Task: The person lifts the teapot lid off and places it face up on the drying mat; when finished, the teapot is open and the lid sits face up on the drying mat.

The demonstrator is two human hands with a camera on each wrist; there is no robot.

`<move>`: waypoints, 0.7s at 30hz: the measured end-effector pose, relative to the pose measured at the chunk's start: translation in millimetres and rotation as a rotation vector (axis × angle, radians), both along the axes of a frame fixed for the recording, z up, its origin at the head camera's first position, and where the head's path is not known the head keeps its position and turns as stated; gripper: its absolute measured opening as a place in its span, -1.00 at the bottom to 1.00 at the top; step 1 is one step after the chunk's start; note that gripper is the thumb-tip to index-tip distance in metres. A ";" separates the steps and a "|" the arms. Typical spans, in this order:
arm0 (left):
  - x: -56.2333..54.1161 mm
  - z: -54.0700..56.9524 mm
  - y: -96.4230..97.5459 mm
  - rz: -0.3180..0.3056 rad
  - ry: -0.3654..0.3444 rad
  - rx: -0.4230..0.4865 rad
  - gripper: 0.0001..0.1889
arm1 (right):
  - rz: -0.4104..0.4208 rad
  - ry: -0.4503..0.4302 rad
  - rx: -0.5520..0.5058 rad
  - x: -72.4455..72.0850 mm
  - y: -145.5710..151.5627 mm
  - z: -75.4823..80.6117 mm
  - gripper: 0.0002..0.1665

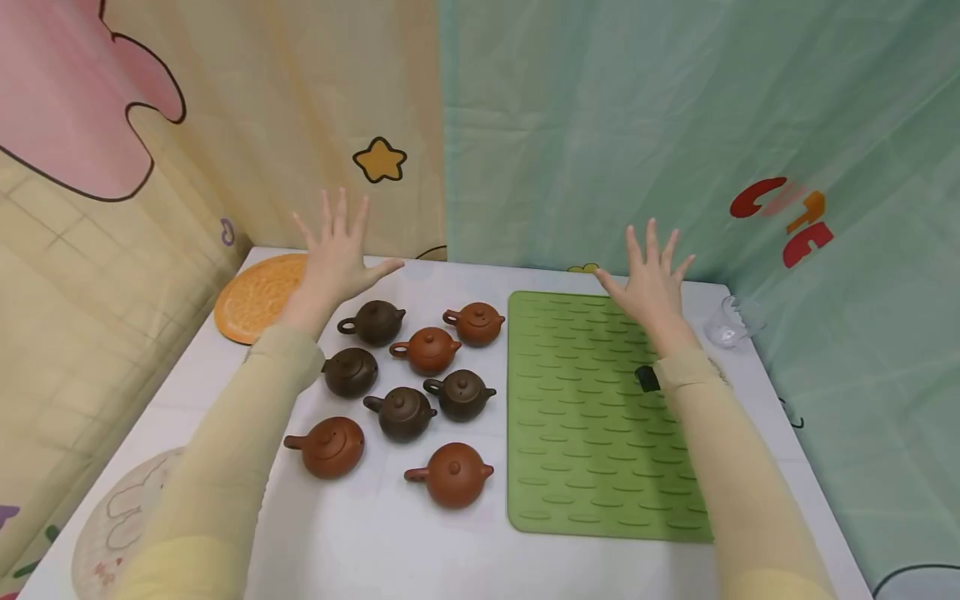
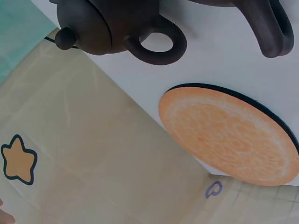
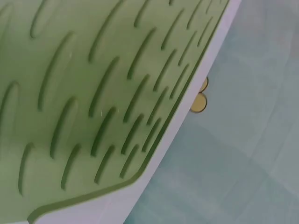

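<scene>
Left hand: the left hand (image 1: 332, 265) was raised at the far left, its fingers straight and spread wide, thumb out to the right, with hold of nothing.
Right hand: the right hand (image 1: 651, 285) was raised toward the far part of the mat, fingers straight and fanned, thumb out to the left, likewise gripping nothing.
Dark pots: four dark brown teapots (image 1: 377, 324) stood on the white table (image 1: 360, 550), one farthest back, one left by the sleeve, two near each other in the middle.
Reddish pots: of four reddish teapots (image 1: 454, 476), two stood at the far side, one near left, one nearest; their handles pointed left.
Green mat: the green mat (image 1: 570, 417), with raised ridges, lay right of all eight pots.
Orange disc: an orange disc (image 1: 251, 300) lay far left, partly behind the left hand.
Pale mat: a pale round mat (image 1: 105, 525) lay near left, partly under the left sleeve.
Clear vessel: a transparent vessel (image 1: 725, 323) sat far right, beyond the green mat.
</scene>
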State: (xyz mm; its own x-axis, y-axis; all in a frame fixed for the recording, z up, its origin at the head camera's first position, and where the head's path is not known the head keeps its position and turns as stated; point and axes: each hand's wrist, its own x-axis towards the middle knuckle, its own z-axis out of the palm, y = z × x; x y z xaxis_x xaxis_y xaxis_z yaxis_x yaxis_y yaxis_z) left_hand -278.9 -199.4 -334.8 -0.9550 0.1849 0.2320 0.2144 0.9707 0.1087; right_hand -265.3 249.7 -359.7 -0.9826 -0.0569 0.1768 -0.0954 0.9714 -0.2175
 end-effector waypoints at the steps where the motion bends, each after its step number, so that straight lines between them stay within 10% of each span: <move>1: 2.3 0.7 0.7 -0.015 0.001 0.004 0.14 | 0.012 0.004 0.000 3.0 -1.2 -0.3 0.04; 13: 66.3 6.4 13.2 -0.316 0.066 0.007 -0.05 | 0.311 0.037 -0.057 68.1 -38.3 -9.5 -0.12; 21: 124.1 -20.8 15.0 -0.572 0.071 0.161 -0.21 | 0.538 0.077 -0.143 114.2 -72.3 -24.8 -0.19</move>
State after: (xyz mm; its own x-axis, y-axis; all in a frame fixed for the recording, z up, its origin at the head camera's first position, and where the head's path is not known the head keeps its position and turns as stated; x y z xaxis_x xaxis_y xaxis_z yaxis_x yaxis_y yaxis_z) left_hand -154.8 -184.5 -355.6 -0.6957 0.6222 0.3592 0.7100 0.6716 0.2117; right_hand -151.1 177.4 -384.5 -0.8057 -0.5166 0.2897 -0.5900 0.7427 -0.3166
